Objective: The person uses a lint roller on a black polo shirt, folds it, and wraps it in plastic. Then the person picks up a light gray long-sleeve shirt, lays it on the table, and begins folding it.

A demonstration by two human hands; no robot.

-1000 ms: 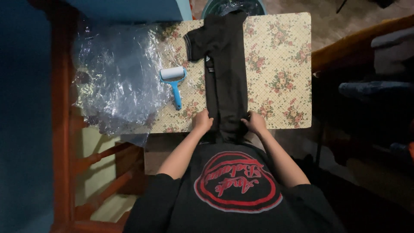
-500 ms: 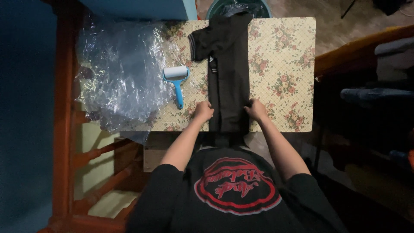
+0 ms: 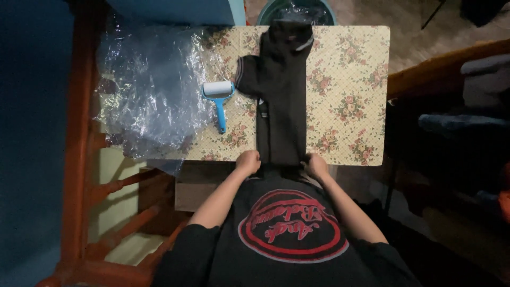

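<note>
Together, left hand (image 3: 248, 161) and right hand (image 3: 316, 165) grip the folded black garment's (image 3: 281, 106) near edge.

I'm wearing a black short-sleeved tee with a big red oval logo print, arms bare below the sleeves.

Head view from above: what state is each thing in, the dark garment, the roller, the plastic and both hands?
Black folded garment: laid flat in a long strip, one sleeve sticking out.
Blue-handled white lint roller: lying loose, untouched.
Clear plastic wrap: crumpled, overhanging the floral tabletop.
Left hand: on the garment's near left corner; grip unclear.
Right hand: on the near right corner; grip unclear.
</note>
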